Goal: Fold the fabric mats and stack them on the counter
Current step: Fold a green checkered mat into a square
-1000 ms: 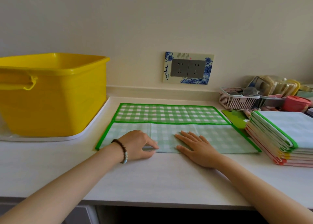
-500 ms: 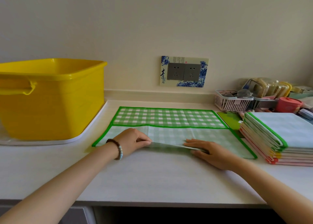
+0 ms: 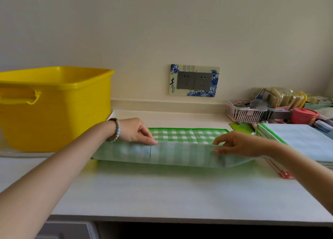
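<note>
The green checked mat (image 3: pixel 180 154) lies on the counter (image 3: pixel 162 190) just to the right of the yellow tub (image 3: pixel 54 108), caught halfway through a fold: its near part is lifted and turned pale side up, while a strip of the checked face shows flat behind it. The left hand (image 3: pixel 137 131) pinches the raised edge at the end nearer the tub, and the right hand (image 3: pixel 237 144) pinches the same edge at the end farther from it; the cloth there is blurred, so the exact grip is hard to read. Well to the right of the tub, past the mat, a stack of folded mats (image 3: pixel 297 143) sits on the counter, which suggests much of the job is done. This mat appears to need its fold laid down, probably another fold, and then a place on the stack. Whether more mats wait inside the tub cannot be seen.
</note>
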The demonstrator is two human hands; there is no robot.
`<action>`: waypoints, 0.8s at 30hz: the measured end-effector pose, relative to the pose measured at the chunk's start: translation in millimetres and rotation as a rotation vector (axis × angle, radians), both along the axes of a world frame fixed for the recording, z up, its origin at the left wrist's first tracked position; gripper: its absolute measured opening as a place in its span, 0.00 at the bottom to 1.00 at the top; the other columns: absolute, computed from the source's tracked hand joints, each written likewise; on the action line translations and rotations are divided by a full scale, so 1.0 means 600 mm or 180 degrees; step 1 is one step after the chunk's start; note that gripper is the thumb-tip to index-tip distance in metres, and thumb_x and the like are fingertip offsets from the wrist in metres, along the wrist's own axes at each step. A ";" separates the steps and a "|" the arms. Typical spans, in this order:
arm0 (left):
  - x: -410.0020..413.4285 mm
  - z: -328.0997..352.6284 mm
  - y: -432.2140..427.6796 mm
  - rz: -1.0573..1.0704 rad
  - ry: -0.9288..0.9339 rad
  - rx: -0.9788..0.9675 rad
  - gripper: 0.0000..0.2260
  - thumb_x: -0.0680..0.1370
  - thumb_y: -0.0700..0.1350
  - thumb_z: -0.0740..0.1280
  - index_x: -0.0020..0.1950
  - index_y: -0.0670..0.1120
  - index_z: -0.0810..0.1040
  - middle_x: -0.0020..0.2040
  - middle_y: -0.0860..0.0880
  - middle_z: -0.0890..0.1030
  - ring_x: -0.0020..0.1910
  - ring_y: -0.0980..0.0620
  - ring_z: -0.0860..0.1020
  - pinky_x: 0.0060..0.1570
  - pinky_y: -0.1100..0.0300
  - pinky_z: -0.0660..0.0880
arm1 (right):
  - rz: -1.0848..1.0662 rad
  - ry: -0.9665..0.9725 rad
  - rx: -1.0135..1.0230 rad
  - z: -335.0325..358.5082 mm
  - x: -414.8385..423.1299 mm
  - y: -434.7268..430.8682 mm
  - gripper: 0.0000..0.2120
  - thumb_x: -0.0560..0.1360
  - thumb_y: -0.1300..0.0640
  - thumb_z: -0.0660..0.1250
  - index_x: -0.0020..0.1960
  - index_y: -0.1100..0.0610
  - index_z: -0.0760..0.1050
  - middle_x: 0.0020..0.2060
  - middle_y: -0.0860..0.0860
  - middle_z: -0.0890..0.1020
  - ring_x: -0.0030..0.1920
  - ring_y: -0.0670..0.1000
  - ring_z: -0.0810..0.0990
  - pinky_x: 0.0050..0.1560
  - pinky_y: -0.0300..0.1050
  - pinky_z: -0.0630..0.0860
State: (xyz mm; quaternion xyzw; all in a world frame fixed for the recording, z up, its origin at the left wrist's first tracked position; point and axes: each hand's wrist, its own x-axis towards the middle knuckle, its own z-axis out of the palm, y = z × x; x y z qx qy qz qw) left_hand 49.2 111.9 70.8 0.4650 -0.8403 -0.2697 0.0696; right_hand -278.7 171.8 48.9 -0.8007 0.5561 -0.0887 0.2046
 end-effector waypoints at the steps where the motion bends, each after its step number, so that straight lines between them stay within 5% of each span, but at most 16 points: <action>1: 0.000 0.011 -0.005 0.0059 -0.0022 -0.0090 0.07 0.70 0.56 0.71 0.38 0.54 0.83 0.24 0.64 0.75 0.23 0.66 0.69 0.28 0.73 0.63 | 0.0008 0.0059 -0.0034 0.017 0.002 -0.003 0.07 0.76 0.45 0.64 0.44 0.47 0.77 0.29 0.43 0.78 0.29 0.43 0.67 0.33 0.37 0.64; 6: -0.004 0.048 -0.029 0.0358 0.0034 -0.0552 0.08 0.69 0.56 0.72 0.38 0.52 0.83 0.30 0.63 0.80 0.30 0.68 0.75 0.31 0.76 0.67 | -0.0079 0.0232 -0.0617 0.082 0.021 -0.042 0.06 0.72 0.48 0.70 0.37 0.41 0.77 0.31 0.34 0.81 0.34 0.33 0.78 0.36 0.24 0.69; 10: -0.015 0.035 -0.056 0.0759 0.0297 -0.1410 0.09 0.72 0.54 0.71 0.46 0.50 0.84 0.47 0.54 0.84 0.46 0.58 0.80 0.48 0.65 0.74 | -0.0316 0.0336 -0.1106 0.097 0.025 -0.084 0.03 0.72 0.48 0.70 0.42 0.47 0.81 0.36 0.39 0.81 0.36 0.35 0.77 0.37 0.31 0.69; 14: -0.033 -0.006 -0.058 0.0756 0.0671 -0.2429 0.11 0.76 0.52 0.67 0.56 0.51 0.80 0.57 0.52 0.80 0.59 0.52 0.75 0.59 0.58 0.71 | -0.0548 0.0425 -0.1567 0.080 0.036 -0.122 0.08 0.74 0.49 0.68 0.48 0.52 0.81 0.40 0.47 0.81 0.35 0.44 0.75 0.37 0.39 0.68; 20: -0.053 -0.078 -0.064 0.0249 0.0358 -0.2294 0.30 0.70 0.65 0.50 0.60 0.51 0.78 0.60 0.54 0.79 0.62 0.53 0.73 0.63 0.55 0.69 | -0.0754 0.0427 -0.1905 0.014 0.048 -0.177 0.09 0.76 0.51 0.66 0.50 0.55 0.79 0.46 0.50 0.83 0.48 0.54 0.79 0.50 0.43 0.66; 24: -0.062 -0.113 -0.067 0.0184 -0.0040 -0.2043 0.36 0.68 0.69 0.45 0.67 0.53 0.72 0.67 0.55 0.73 0.67 0.55 0.68 0.68 0.59 0.62 | -0.0855 0.0579 -0.2017 -0.031 0.039 -0.216 0.08 0.76 0.51 0.65 0.48 0.53 0.79 0.44 0.48 0.83 0.48 0.53 0.79 0.58 0.46 0.65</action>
